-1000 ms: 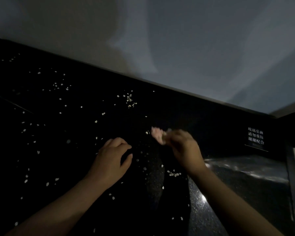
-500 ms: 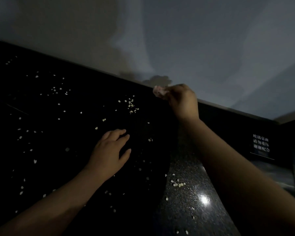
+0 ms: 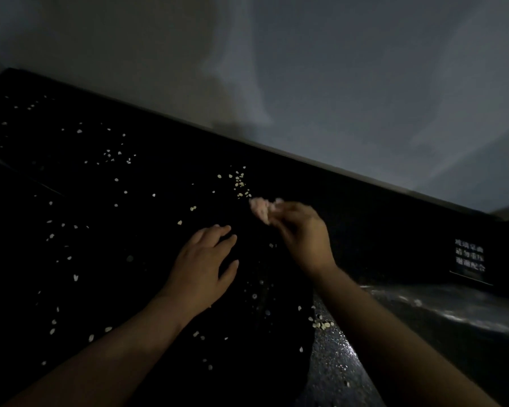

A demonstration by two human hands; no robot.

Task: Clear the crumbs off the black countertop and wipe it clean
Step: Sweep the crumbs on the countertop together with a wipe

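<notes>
We think this is a kitchen or a serving counter, in dim light. A black speckled stone countertop runs under a plain pale wall, with a low black upstand between them. Crumbs lie scattered on it. At three o'clock a small printed notice in Chinese characters suggests a shared place.

Bench flat, only loose crumbs on it, open room to the left. Wall closes the far side; small sign stands at the right end. Mid-bench: left hand flat, right hand beside it gripping a cloth.
</notes>
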